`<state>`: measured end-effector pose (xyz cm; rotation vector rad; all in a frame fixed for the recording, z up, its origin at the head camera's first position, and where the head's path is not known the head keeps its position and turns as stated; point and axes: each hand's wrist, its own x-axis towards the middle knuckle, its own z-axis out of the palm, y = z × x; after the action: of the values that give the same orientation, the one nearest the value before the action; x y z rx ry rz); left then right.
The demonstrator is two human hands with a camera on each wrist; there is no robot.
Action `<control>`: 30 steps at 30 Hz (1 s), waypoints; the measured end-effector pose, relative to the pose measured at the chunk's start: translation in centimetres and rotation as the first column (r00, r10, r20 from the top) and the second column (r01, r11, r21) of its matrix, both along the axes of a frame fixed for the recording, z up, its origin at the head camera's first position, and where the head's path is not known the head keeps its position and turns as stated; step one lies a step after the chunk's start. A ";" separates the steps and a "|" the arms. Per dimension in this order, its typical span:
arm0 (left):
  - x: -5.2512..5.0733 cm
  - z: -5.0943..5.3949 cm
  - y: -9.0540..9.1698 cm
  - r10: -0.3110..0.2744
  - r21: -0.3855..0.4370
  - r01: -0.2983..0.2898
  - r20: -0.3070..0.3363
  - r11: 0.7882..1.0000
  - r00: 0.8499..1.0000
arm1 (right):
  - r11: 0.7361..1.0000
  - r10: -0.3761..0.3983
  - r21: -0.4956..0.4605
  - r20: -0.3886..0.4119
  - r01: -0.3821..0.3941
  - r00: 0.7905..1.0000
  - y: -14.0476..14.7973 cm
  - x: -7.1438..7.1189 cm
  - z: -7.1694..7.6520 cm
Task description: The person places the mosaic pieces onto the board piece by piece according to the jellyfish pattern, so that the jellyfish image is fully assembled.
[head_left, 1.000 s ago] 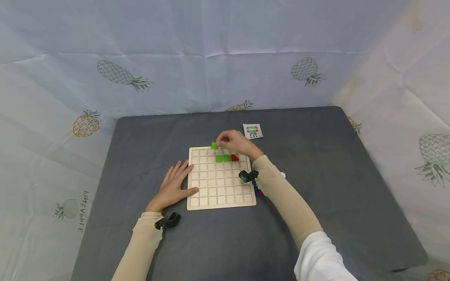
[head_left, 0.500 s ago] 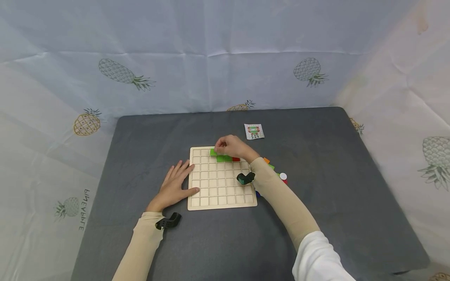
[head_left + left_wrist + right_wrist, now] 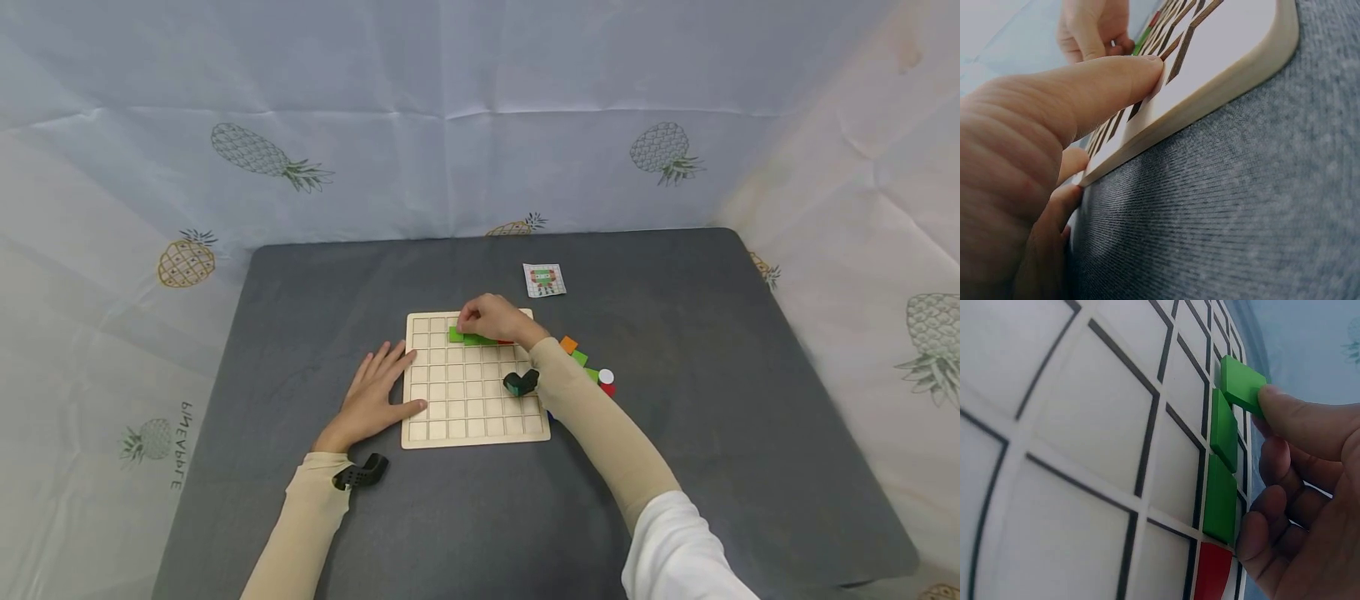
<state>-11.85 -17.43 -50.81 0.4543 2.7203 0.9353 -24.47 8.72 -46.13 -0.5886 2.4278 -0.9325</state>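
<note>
In the head view, the right hand (image 3: 492, 317) and its beige fabric sleeve (image 3: 603, 427) hide part of the pale wooden gridded board (image 3: 446, 392) and most of the flat red piece (image 3: 506, 342). Beside the sleeve we catch only a sliver of a blue piece (image 3: 551, 414), its shape unreadable. The pattern on the white square printed card (image 3: 543, 281) is too small for us to make out. In the right wrist view, the right hand's grip (image 3: 1329, 525) covers one corner of the green square tile (image 3: 1243, 385), and the red piece is cut off below. In the left wrist view, the thumb of the left hand (image 3: 1029, 150) partly hides its fingers.
</note>
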 end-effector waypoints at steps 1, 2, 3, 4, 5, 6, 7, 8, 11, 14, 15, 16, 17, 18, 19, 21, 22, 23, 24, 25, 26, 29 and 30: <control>0.0 0.0 0.0 0.000 0.000 0.000 0.000 1.000 1.000 | 1.000 0.004 0.004 0.003 -0.004 1.000 -0.1 0.0 0.0; 0.0 0.0 0.0 -0.001 0.000 0.001 -0.001 1.000 1.000 | 1.000 0.009 0.010 0.006 -0.009 1.000 -0.1 0.0 0.0; 0.0 0.0 0.1 -0.001 0.000 0.001 0.000 1.000 1.000 | 1.000 0.014 0.018 0.009 -0.014 1.000 -0.1 0.0 0.0; 0.0 0.1 0.1 -0.001 0.001 0.001 0.001 1.000 1.000 | 0.999 0.018 0.026 0.013 -0.018 1.000 -0.2 0.1 0.0; 0.0 0.1 0.1 -0.002 0.001 0.002 0.002 1.000 1.000 | 0.999 0.023 0.034 0.015 -0.023 1.000 -0.2 0.1 0.0; 0.0 0.1 0.1 -0.002 0.003 0.002 0.003 1.000 1.000 | 0.999 0.025 0.041 0.015 -0.026 1.000 -0.2 0.1 0.0; 0.0 0.1 0.2 -0.002 0.002 0.002 0.003 1.000 1.000 | 0.999 0.027 0.047 0.013 -0.028 1.000 -0.2 0.1 0.0; 0.0 0.1 0.2 -0.002 0.002 0.002 0.002 1.000 1.000 | 0.998 0.030 0.052 0.011 -0.031 0.999 -0.3 0.1 0.0; 0.0 0.2 0.2 -0.001 0.000 0.001 0.003 1.000 1.000 | 0.998 0.038 0.054 0.005 -0.038 0.999 -0.4 0.1 -0.1; 0.0 0.2 0.1 -0.002 -0.004 0.002 0.005 1.000 1.000 | 0.997 0.047 0.057 -0.005 -0.047 0.999 -0.5 0.1 -0.2; 0.0 0.2 0.1 -0.003 -0.005 0.003 0.006 1.000 1.000 | 0.997 0.048 0.057 -0.006 -0.048 0.999 -0.5 0.1 -0.2; 0.0 0.2 0.1 -0.005 -0.005 0.005 0.007 1.000 1.000 | 0.997 0.048 0.056 -0.008 -0.047 0.999 -0.5 0.1 -0.3; 0.0 0.2 0.0 -0.006 -0.006 0.006 0.007 1.000 1.000 | 0.998 0.046 0.054 -0.009 -0.045 0.999 -0.5 0.1 -0.3; 0.0 0.2 0.0 -0.007 -0.006 0.007 0.008 1.000 1.000 | 0.998 0.041 0.055 -0.012 -0.041 0.999 -0.5 0.2 -0.3; 0.0 0.2 0.0 -0.008 -0.007 0.008 0.009 1.000 1.000 | 0.998 0.037 0.053 -0.013 -0.036 0.999 -0.5 0.2 -0.3; 0.0 0.3 0.0 -0.009 -0.007 0.009 0.010 1.000 1.000 | 0.998 0.026 0.052 -0.015 -0.025 1.000 -0.5 0.3 -0.3; 0.0 0.3 0.0 -0.009 -0.008 0.009 0.011 1.000 1.000 | 0.998 0.021 0.052 -0.018 -0.020 1.000 -0.5 0.4 -0.3; 0.0 0.3 0.0 -0.009 -0.008 0.009 0.012 1.000 1.000 | 0.998 0.018 0.052 -0.020 -0.016 1.000 -0.6 0.4 -0.3; 0.0 0.3 0.0 -0.009 -0.007 0.009 0.012 1.000 1.000 | 0.998 0.016 0.054 -0.025 -0.014 1.000 -0.6 0.5 -0.3; 0.0 0.3 0.0 -0.009 -0.007 0.009 0.011 1.000 1.000 | 0.998 0.016 0.054 -0.028 -0.015 0.999 -0.6 0.5 -0.4; 0.0 0.3 0.0 -0.009 -0.005 0.009 0.011 1.000 1.000 | 0.998 0.017 0.054 -0.030 -0.015 0.999 -0.7 0.6 -0.4; 0.0 0.2 0.0 -0.010 -0.004 0.010 0.009 1.000 1.000 | 0.999 0.009 0.046 -0.036 -0.008 0.999 -0.7 0.7 -0.4; 0.0 0.2 0.0 -0.010 -0.005 0.010 0.008 1.000 1.000 | 0.999 0.006 0.045 -0.040 -0.004 0.999 -0.6 0.8 -0.3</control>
<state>-11.85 -17.41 -50.60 0.4621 2.7101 0.9252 -23.70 8.08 -46.45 -0.6026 2.4744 -0.8697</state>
